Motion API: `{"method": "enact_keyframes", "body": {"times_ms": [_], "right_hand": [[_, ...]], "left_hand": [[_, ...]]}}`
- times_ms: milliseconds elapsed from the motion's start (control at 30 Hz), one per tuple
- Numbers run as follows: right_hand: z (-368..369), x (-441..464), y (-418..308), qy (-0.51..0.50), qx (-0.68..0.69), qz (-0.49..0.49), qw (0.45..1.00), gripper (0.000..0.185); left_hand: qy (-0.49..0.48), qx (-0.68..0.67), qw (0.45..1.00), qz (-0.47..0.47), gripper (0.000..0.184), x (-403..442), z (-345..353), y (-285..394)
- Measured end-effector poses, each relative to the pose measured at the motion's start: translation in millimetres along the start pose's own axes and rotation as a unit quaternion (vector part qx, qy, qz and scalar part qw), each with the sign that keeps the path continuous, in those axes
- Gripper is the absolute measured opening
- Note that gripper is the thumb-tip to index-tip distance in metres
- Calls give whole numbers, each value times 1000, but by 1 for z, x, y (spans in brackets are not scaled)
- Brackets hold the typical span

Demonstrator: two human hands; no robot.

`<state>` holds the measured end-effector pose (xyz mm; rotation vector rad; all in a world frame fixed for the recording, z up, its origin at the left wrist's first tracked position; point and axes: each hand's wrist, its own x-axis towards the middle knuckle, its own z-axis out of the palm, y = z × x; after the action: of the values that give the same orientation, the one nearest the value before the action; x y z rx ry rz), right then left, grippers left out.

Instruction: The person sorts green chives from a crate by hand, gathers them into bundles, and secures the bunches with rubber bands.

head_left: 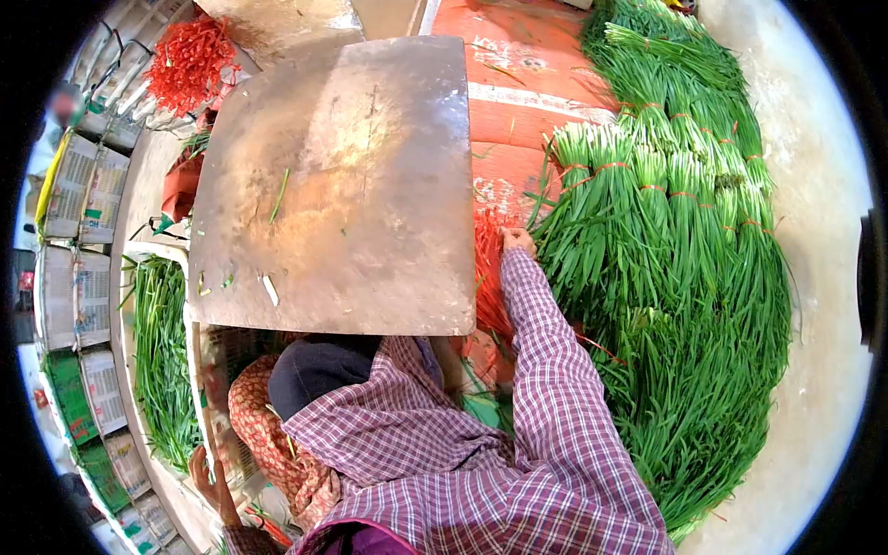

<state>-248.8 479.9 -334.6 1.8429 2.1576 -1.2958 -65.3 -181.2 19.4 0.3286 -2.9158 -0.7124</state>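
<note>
My right hand (518, 241) is at the right edge of the board, its fingers closed on a hanging bunch of thin red ties (490, 273). Just right of it lie banded bundles of long green leaves with pale stems (652, 176), which look like garlic chives. At the lower left, my left hand (215, 486) is beside the rim of a white crate (192, 356). Its fingers look stretched out and apart; whether they touch the rim is unclear. Loose green leaves (165, 361) fill that crate.
A worn metal-topped board (333, 194) stands before my knees, with a few leaf scraps on it. More red ties (190, 65) are heaped at the upper left. Orange sacking (518, 102) lies behind the bundles. Stacked crates (74, 194) line the far left; a pale wall (814, 185) curves along the right.
</note>
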Motion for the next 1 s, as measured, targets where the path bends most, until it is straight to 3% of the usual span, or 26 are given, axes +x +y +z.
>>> {"method": "enact_keyframes", "body": {"times_ms": [100, 167, 233, 333, 400, 500, 533, 567, 600, 633, 700, 733, 833, 867, 1000], "right_hand": [[2, 6, 0, -39, 149, -4, 988, 26], [-3, 8, 9, -31, 156, -38, 987, 24], [-5, 17, 21, -45, 261, -128, 956, 22], [-42, -1, 11, -101, 324, -123, 933, 25], [-67, -14, 1, -68, 272, -152, 948, 23], [-120, -45, -37, -93, 341, -219, 909, 14], [-127, -48, -49, -74, 358, -324, 873, 15], [-139, -55, -55, -99, 374, -310, 869, 19], [-151, -60, -62, 24, 228, -371, 900, 25], [-194, -123, -96, -76, 307, -282, 906, 30], [-225, -161, -114, -90, 307, -365, 874, 36], [-238, -184, -126, -93, 343, -405, 842, 23], [-269, -254, -171, -256, 387, -430, 774, 22], [-268, -266, -189, -306, 403, -449, 736, 19], [-215, -296, -272, -385, 421, -405, 715, 19]], "left_hand": [[5, 16, 1000, -1, 33, -2, -2, 9], [6, 12, 1000, -1, 32, -4, -1, 9], [16, -9, 1000, 9, 31, -4, 1, 9], [32, 30, 999, 26, 30, -2, 4, 18], [45, 5, 999, 24, 30, 0, 8, 23], [59, 51, 994, 75, 28, 7, 12, 33], [62, 49, 994, 70, 28, 7, 14, 35], [61, 42, 994, 84, 27, 8, 16, 36], [71, 39, 992, 93, 27, 5, 15, 37], [82, 25, 991, 106, 27, 6, 16, 30], [95, 32, 992, 73, 27, 3, 9, 44], [102, 15, 991, 85, 27, 2, 3, 57], [129, 4, 989, 66, 35, 0, -6, 52], [138, -22, 989, 53, 36, -2, -8, 46], [169, -35, 984, 43, 38, -6, -21, 20]]}}
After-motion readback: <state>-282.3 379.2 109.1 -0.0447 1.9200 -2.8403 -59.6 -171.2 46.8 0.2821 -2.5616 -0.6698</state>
